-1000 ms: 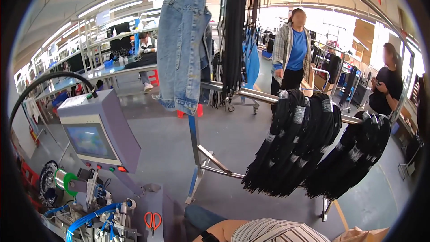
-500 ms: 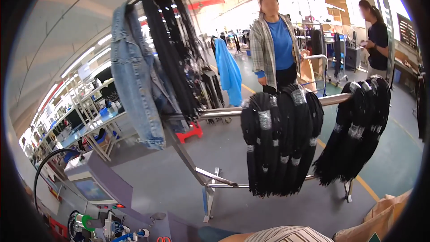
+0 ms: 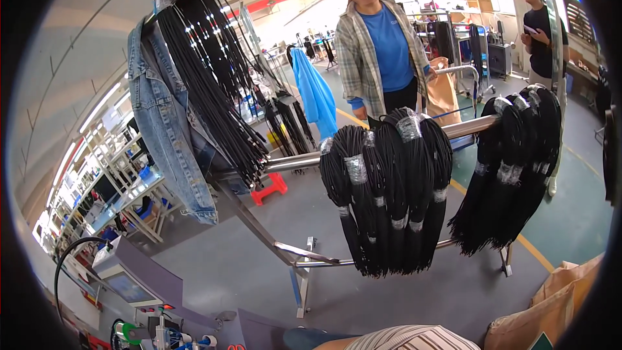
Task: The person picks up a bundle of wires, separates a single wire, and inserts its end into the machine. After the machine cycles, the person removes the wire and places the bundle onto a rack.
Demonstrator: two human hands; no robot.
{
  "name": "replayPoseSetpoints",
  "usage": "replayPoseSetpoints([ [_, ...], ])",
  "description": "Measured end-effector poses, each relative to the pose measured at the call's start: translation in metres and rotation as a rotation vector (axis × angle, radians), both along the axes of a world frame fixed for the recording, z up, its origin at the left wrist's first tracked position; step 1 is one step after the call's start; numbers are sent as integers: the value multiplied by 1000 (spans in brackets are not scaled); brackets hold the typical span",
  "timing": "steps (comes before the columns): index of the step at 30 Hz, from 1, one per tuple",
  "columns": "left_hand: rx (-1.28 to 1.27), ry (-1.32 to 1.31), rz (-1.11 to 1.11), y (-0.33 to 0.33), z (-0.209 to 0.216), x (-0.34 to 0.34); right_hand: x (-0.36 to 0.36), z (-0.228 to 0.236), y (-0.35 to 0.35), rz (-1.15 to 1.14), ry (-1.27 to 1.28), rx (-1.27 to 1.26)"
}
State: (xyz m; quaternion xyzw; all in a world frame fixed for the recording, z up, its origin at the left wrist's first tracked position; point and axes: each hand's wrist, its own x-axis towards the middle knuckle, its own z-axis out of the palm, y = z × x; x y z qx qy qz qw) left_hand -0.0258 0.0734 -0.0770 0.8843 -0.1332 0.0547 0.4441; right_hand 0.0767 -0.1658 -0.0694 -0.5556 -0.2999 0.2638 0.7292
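Neither of my hands shows in the head view. At the lower edge lies striped cloth of my clothing (image 3: 414, 338), beside a bit of blue denim (image 3: 314, 337). Ahead of me stands a metal rack (image 3: 466, 127) with thick bundles of black cords (image 3: 389, 188) slung over its rail and bound with clear wrap. A second group of black cord bundles (image 3: 508, 168) hangs farther right. On the upper bar at the left are long loose black cords (image 3: 207, 84) and a denim jacket (image 3: 162, 123).
At the lower left is a purple-grey machine (image 3: 152, 275) with a screen. Red-handled scissors (image 3: 236, 347) lie near it. Brown sacks (image 3: 538, 311) stand at the lower right. Behind the rack are a red stool (image 3: 269, 188), a person in a plaid shirt (image 3: 382, 52) and another in dark clothing (image 3: 539, 39).
The rack and its cords have shifted left in the view. The person in the plaid shirt appears larger and closer. The person in dark clothing has turned this way.
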Motion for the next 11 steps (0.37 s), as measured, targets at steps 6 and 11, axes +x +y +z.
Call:
replayPoseSetpoints([
  [6, 301, -84, 49, 12, -19, 2, -1, -8, 12, -116, -52, 75],
  [11, 491, -243, 183, -22, -2, 3, 0, 9, 9, -137, -127, 38],
])
